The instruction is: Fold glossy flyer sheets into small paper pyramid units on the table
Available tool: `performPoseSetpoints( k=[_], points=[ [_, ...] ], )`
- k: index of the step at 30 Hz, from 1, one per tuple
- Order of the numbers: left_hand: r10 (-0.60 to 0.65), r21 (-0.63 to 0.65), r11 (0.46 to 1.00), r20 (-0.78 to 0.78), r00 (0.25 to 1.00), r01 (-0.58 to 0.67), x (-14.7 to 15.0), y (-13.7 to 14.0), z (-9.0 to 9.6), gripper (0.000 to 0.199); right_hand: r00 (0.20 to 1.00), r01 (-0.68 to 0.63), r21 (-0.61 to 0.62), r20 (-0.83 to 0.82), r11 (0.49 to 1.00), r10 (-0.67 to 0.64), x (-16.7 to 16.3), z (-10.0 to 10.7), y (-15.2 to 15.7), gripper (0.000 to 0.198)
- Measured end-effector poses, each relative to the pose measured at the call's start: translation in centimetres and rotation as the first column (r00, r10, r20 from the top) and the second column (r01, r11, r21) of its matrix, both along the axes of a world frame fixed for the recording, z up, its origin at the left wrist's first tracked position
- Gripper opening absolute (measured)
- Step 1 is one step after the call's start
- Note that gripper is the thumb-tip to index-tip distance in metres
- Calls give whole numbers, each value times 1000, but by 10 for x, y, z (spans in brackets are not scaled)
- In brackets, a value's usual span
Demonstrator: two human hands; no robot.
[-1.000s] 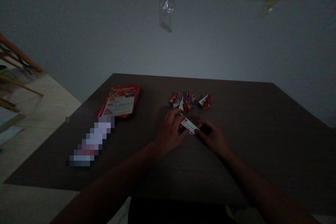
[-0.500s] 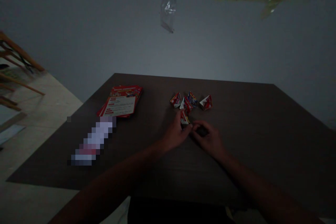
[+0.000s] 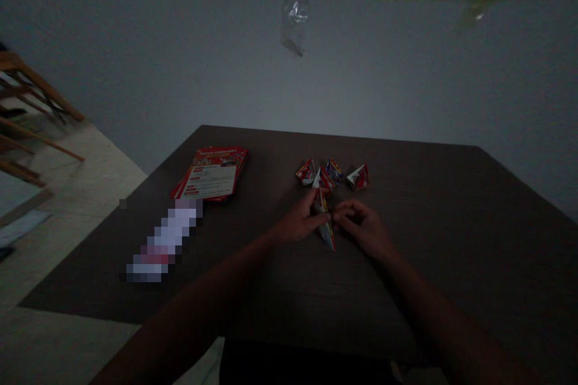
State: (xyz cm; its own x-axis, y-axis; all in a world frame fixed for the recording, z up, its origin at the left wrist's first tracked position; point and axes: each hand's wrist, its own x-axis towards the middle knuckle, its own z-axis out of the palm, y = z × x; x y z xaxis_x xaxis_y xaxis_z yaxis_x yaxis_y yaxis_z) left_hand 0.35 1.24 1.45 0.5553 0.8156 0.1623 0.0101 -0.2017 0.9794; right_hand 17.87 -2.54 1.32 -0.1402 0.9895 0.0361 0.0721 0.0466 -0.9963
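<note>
A folded piece of printed paper (image 3: 324, 230), red and white with some yellow, stands between my two hands above the table. My left hand (image 3: 298, 218) grips it from the left, with the thumb across its near face and the fingers behind. On the other side, my right hand (image 3: 361, 225) has its fingertips pinched together at the paper's right edge. Just beyond lie several small folded paper shapes, among them a red and white one (image 3: 306, 173), a blue one (image 3: 335, 171) and a separate one (image 3: 359, 177) to the right.
A stack of red printed leaflets (image 3: 212, 174) lies on the left of the dark table (image 3: 433, 204). Nearer me is a pixelated, blurred-out object (image 3: 165, 240). A wall (image 3: 135, 42) with tape and plastic rises behind the table. Wooden furniture (image 3: 40, 90) stands at far left.
The paper between my hands has turned, so a long narrow side now points down towards me. My right hand has shifted slightly. The whole view has moved a little.
</note>
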Motion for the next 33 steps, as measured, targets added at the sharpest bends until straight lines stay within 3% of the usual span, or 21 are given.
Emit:
performPoseSetpoints(
  k=[7, 13, 18, 21, 28, 33],
  points=[
    [-34, 20, 999, -28, 999, 35, -3, -2, -5, 54, 993, -55, 170, 109, 984, 36, 0, -1, -4, 18],
    [-57, 25, 998, -50, 997, 58, -4, -3, -10, 55, 978, -76, 247, 209, 966, 23, 0, 0, -7, 12],
    [-45, 51, 998, -42, 998, 47, -3, -2, -15, 51, 938, -137, 345, 347, 929, 9, 2, -1, -6, 6],
    [-77, 22, 997, -33, 996, 78, -2, -3, -15, 48, 916, -179, 344, 400, 922, 28, 3, 0, -5, 9],
    [-95, 26, 995, -42, 995, 96, -4, -6, -14, 49, 931, -125, 288, 366, 950, 11, 2, -4, -5, 11],
    [-189, 85, 977, -53, 980, 193, -7, -9, -14, 70, 946, -92, 263, 324, 960, 2, 1, -5, -5, 10]
  ],
)
